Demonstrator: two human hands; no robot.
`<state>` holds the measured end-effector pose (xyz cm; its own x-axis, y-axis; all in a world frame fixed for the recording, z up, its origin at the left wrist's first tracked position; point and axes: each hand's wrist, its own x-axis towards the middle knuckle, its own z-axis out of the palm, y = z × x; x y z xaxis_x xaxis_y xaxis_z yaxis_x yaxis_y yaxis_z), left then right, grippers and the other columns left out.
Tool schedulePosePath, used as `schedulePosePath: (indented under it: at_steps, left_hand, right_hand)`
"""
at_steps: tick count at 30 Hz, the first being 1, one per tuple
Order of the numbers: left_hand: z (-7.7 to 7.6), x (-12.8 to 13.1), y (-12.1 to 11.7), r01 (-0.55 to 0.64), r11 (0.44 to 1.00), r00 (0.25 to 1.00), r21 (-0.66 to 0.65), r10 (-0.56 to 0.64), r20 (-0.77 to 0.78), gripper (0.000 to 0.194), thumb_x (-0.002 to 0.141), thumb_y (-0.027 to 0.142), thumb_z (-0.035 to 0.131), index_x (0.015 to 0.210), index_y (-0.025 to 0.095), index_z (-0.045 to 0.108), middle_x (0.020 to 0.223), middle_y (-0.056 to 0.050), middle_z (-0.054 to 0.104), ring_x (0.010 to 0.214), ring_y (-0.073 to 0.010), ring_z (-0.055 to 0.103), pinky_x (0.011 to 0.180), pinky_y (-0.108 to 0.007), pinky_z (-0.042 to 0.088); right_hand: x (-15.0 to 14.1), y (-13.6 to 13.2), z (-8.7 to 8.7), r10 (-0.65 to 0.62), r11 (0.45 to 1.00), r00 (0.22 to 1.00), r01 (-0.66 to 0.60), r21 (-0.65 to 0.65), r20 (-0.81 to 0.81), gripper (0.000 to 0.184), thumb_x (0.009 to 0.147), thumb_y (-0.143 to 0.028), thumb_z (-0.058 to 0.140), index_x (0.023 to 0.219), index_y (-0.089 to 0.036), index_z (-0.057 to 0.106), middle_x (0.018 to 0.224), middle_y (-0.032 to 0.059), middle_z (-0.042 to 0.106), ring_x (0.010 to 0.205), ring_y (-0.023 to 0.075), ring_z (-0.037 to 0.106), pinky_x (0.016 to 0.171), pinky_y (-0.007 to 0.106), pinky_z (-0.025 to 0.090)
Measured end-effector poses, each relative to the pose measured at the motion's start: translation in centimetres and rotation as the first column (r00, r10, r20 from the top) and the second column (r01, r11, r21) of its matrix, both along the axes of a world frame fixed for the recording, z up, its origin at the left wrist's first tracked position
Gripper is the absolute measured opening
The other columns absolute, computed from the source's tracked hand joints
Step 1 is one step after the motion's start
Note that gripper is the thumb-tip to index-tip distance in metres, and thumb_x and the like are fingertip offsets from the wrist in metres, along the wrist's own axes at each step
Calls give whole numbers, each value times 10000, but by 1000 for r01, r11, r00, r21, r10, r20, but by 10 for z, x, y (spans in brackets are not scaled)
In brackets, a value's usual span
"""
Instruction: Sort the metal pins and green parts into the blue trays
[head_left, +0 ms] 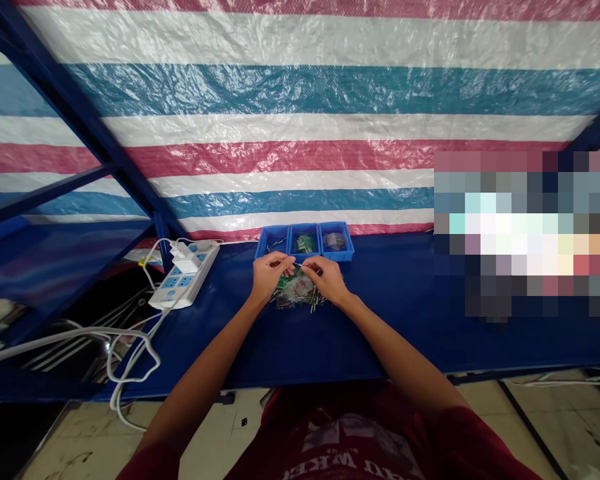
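Note:
My left hand [270, 275] and my right hand [327, 279] face each other over a pile of small parts. Between their fingertips runs a thin, light-coloured rod-like piece [300, 265], pinched by both hands; its exact kind is too small to make out. Below lies the pile [299, 288], with clear plastic bags, green pieces and many thin metal pins. Just behind the hands stand three joined blue bins. The left bin [273, 241] has a few thin pieces, the middle bin [305, 243] green items, and the right bin [335, 241] greyish-brown items in plastic.
A white power strip [185, 280] with a plugged-in charger [185, 259] sits left on the blue table [300, 353]. White cables [140, 353] loop over the table's left edge. Blue metal posts and a striped plastic sheet [300, 93] stand behind. The right side is pixelated.

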<state>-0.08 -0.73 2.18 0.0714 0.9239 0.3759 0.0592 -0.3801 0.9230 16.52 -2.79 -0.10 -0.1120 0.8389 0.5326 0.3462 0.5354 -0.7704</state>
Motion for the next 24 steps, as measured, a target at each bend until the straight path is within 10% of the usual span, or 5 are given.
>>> schedulePosePath:
  at_steps: [14, 24]
  left_hand:
    - [-5, -1, 2, 95, 994, 992, 60, -89, -94, 283, 820, 436, 643, 843, 155, 664, 831, -71, 725, 719, -185, 670, 569, -259, 517]
    - [-3, -7, 2, 165, 958, 865, 234, -26, -501, 302, 897, 407, 546, 958, 183, 738, 797, -53, 697, 656, -153, 597, 621, -257, 473]
  right_hand:
    - [0, 0, 0, -93, 994, 996, 93, -57, 12, 364, 927, -441, 433, 855, -186, 682, 647, 17, 626, 581, 153, 551, 596, 258, 417]
    - [5, -1, 4, -218, 974, 974, 213, -71, -60, 362, 923, -423, 414, 858, -179, 673, 632, 5, 592, 566, 148, 544, 599, 253, 423]
